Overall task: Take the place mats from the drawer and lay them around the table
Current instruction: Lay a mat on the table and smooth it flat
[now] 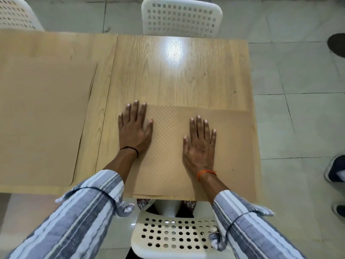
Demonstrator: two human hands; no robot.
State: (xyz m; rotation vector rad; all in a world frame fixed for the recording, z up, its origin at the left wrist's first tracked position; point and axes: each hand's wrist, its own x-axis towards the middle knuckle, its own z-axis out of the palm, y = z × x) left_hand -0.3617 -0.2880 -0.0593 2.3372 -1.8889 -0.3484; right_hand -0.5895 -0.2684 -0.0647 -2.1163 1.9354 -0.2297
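Right now both hands lie flat on a tan place mat [168, 152] at the near end of the wooden table [177, 75]. The left hand [135, 130] covers the mat's far left corner, its fingers straight and spread, with the fingertips reaching past the mat's far edge onto bare wood. The right hand [200, 144] rests palm down nearer the mat's middle, fingers likewise straight and slightly fanned. Neither hand curls round or pinches anything; they simply press on the mat's surface.

The mat under the hands is a thin, flat rectangle, tan like cardboard, with a fine checkered weave that shows best between the two hands. Its right edge runs close to the table's right edge, and its near edge lies just at the table's near edge (a second thin layer seems to peek out beneath it there, though I cannot tell for sure).

Well apart to the left, a second mat [41, 118] of the same tan colour lies flat on the adjoining table section, with a rounded near corner and thin layered edges along its right side.

A black thread circles the left wrist, an orange one the right. Striped grey-and-white sleeves [84, 217] are rolled up the forearms. White perforated chairs stand at the far side [182, 16] and at the near side [173, 234] of the table.
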